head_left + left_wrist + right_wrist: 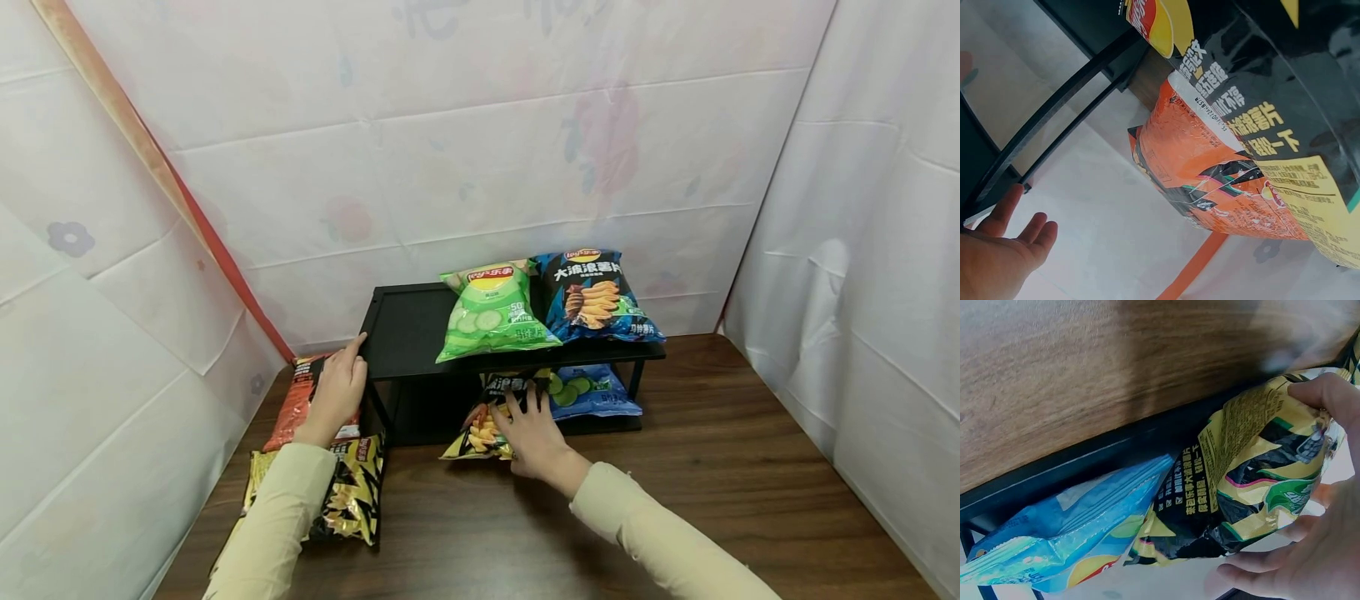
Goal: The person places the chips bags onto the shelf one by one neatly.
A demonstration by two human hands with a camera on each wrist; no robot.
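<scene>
I have the right hand (537, 439) gripping a black-and-gold chip bag (1235, 472); the left hand (337, 393), fingers loosely extended, is beside the black rack (408, 321).

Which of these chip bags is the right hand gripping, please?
The black-and-yellow chip bag on the lower tier of the black rack: the right hand grips it, unlike the blue chip bag beside it.

Soft, even light; faint shadow on tabletop (712, 467); pale glare, right wrist view
</scene>
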